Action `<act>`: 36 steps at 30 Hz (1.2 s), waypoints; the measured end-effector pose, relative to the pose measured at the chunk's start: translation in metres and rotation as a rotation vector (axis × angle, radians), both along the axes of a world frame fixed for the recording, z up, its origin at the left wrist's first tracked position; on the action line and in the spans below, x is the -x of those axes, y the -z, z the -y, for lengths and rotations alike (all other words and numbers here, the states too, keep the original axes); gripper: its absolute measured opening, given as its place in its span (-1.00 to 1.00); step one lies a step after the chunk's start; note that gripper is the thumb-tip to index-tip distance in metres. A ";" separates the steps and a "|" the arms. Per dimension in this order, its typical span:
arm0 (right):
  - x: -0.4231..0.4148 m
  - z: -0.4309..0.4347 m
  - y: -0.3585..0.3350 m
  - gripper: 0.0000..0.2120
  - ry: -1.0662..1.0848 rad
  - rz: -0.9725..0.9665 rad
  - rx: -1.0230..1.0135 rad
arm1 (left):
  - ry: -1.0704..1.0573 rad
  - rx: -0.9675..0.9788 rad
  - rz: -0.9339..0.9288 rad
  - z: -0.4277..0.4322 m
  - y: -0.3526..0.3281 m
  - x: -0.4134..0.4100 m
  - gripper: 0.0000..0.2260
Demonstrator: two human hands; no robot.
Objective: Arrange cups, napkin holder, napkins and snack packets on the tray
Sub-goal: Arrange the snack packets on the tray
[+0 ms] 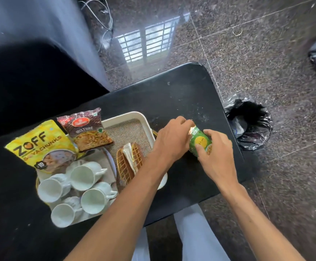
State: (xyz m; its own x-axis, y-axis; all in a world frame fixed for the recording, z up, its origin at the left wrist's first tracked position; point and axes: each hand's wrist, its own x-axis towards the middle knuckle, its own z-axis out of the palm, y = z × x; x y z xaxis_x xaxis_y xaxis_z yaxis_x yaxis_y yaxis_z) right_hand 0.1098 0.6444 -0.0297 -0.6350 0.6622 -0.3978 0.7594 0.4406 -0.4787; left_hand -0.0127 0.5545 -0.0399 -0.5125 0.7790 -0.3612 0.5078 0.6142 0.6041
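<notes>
Both hands on the last snack packet

At about three o'clock of the tray (132,116), the green packet (200,140) with a yellow disc sits on the black table (181,95), left hand (169,140) and right hand (216,150) closed around it; probably light, crinkly and slippery, best pinched by its sealed ends.
</notes>
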 end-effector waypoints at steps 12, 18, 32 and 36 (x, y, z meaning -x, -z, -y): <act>-0.018 -0.031 0.005 -0.58 0.070 -0.104 0.093 | 0.515 0.224 -0.109 -0.046 0.032 0.011 -0.48; -0.010 -0.034 0.003 -0.59 0.066 -0.141 0.116 | 0.539 0.252 -0.156 -0.048 0.025 0.027 -0.55; 0.014 -0.005 0.002 -0.39 0.166 -0.317 0.262 | -0.599 -0.109 0.219 0.021 -0.001 0.033 -0.64; 0.033 0.012 -0.006 -0.39 0.315 -0.418 0.612 | -0.789 -0.200 0.264 0.056 -0.016 0.032 -0.69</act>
